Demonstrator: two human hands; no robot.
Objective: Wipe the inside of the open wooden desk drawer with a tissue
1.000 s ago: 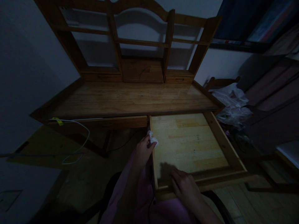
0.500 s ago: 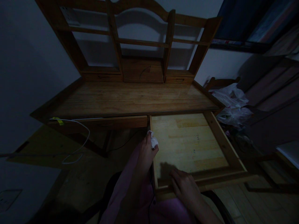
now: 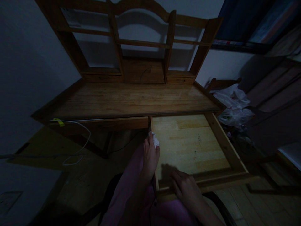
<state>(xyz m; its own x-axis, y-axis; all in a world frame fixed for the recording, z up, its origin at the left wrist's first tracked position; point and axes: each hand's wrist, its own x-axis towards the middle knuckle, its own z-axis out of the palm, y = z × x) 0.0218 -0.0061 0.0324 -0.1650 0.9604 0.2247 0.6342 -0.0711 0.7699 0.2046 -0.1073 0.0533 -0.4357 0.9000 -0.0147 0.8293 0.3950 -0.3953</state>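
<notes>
A crumpled white tissue or cloth (image 3: 155,141) is held in my left hand (image 3: 150,156), its fingers closed and pressing it against the left side wall of the drawer (image 3: 185,146). The drawer is pulled out of the wooden desk (image 3: 141,99), and its pale bottom shows some dark marks. My right hand (image 3: 188,189) grips the drawer's front panel, fingers hooked over the top edge to the inside and the rest of the hand outside.
A second drawer (image 3: 117,123) on the left is slightly out, with a white cable (image 3: 87,128) hanging from it. Shelves (image 3: 143,43) rise behind the desktop. Plastic bags (image 3: 232,97) lie on a chair to the right.
My left hand has turned and shifted very slightly with the white tissue along the drawer's left wall. The right hand and the drawer have stayed where they were.
</notes>
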